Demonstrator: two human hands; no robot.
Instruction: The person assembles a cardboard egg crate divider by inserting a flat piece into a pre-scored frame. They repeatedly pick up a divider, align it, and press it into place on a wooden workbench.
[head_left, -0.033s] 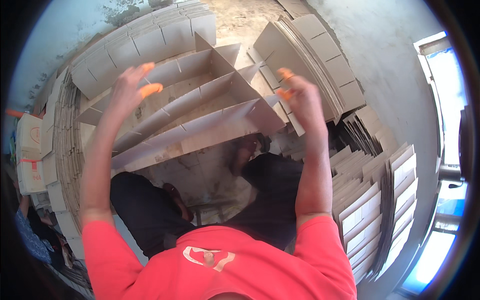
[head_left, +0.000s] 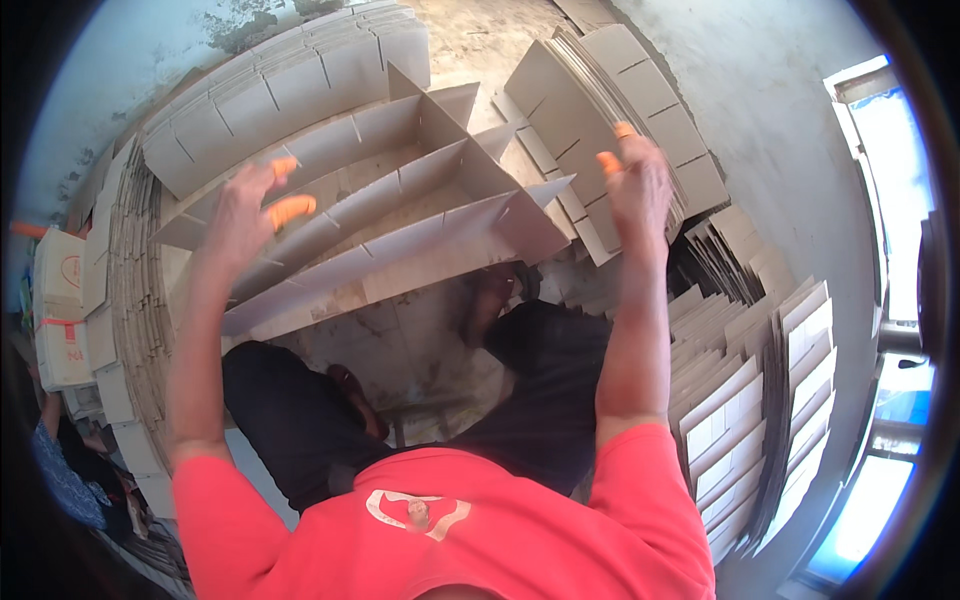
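Cardboard divider [head_left: 400, 262] (crossed strips) near left hand [head_left: 243, 207] and right hand [head_left: 641, 188]

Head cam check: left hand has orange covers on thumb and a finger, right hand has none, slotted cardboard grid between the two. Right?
One error: the right hand has orange covers too, on thumb and a finger, as the head view shows. The left hand and cardboard grid are as you said.
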